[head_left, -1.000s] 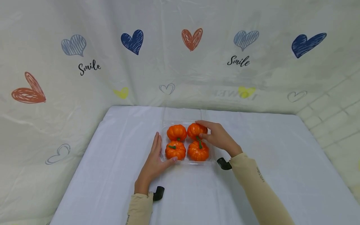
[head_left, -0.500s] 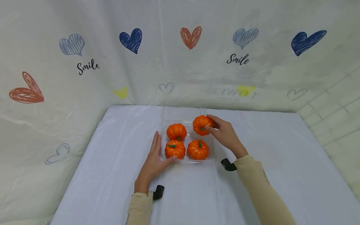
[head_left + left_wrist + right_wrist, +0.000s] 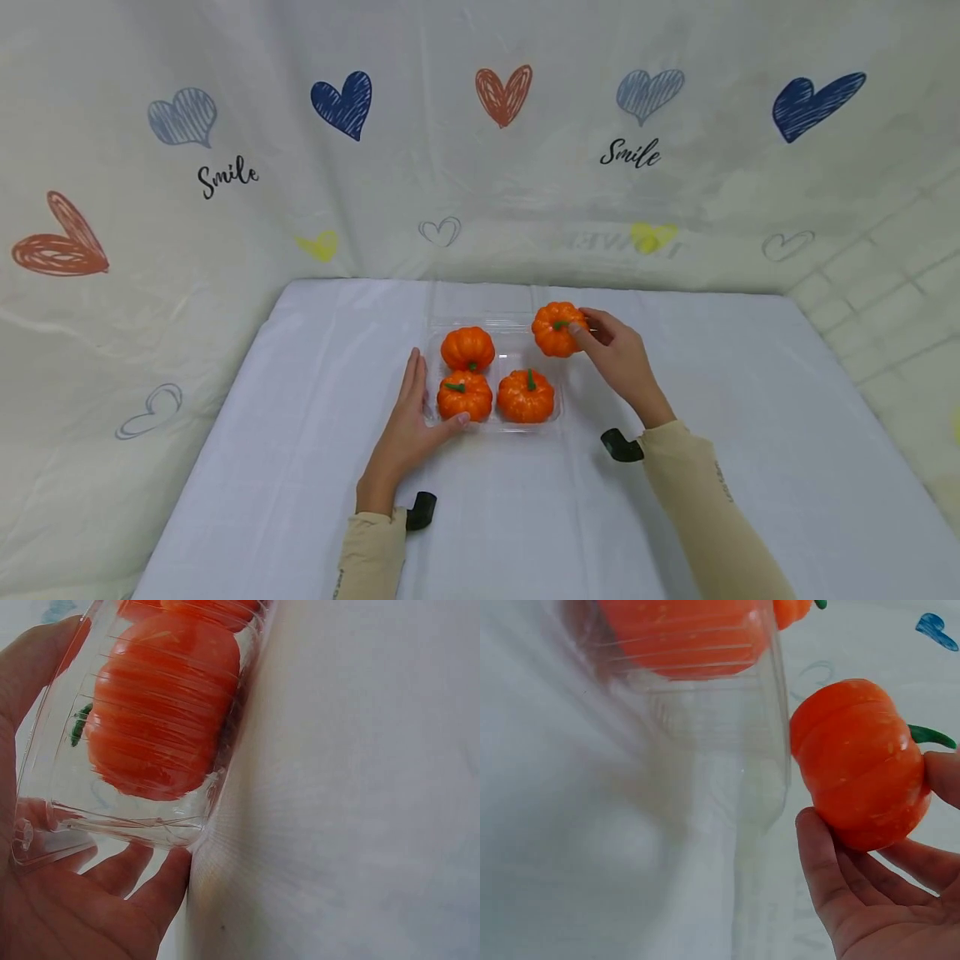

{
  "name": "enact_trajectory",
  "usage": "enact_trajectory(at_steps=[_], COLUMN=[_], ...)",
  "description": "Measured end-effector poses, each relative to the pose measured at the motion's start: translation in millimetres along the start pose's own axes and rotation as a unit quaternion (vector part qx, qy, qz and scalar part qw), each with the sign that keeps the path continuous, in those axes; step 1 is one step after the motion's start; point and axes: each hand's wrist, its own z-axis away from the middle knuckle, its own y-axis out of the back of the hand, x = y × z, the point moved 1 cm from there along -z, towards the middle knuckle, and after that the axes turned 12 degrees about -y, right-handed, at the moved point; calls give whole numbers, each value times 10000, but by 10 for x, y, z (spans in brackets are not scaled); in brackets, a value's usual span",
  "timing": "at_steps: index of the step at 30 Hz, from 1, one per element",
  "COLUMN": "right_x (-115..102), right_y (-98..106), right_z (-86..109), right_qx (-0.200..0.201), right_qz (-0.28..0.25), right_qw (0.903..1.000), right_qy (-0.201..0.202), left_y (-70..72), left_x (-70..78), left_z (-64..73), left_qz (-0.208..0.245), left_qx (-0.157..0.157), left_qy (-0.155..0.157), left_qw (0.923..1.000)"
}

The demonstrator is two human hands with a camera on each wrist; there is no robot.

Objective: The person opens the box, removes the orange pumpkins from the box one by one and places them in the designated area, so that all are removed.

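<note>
A clear plastic box [image 3: 525,428] on the table holds three small orange pumpkins: one at the back left [image 3: 467,348], one at the front left [image 3: 464,397] and one at the front right [image 3: 526,397]. My left hand [image 3: 408,429] rests against the box's front left corner, fingers straight along its left side, thumb at the front rim. Above the box's back right corner, my right hand [image 3: 622,358] pinches another pumpkin [image 3: 555,328] between thumb and fingers. That pumpkin [image 3: 161,712] nearest the left wrist camera shows through the ribbed wall. In the right wrist view, fingers support the held pumpkin [image 3: 862,765] from below.
The box's clear lid [image 3: 480,298] lies folded back behind it and is hard to make out. White cloth [image 3: 720,400] covers the table. Behind stands a pale curtain [image 3: 555,183] printed with hearts and words.
My right hand has lifted the back right pumpkin out of its place in the box and carried it up and to the right. My left hand stays at the box's corner.
</note>
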Motion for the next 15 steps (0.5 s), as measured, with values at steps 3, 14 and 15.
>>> enact_trajectory(at_steps=[3,14,15], right_x=[53,221,238], right_y=[35,130,136], right_z=[16,63,62], right_qx=[124,246,265], right_qz=[-1,-245,-257], right_qw=[9998,9972,9967], right_qy=[-169,-660,-719], left_y=[1,2,5], left_x=[11,18,18], left_z=[-7,-2,-2], left_qz=[26,6,2], left_qx=[17,15,14], left_qy=[-7,-4,-10], left_qw=[10000,10000,10000])
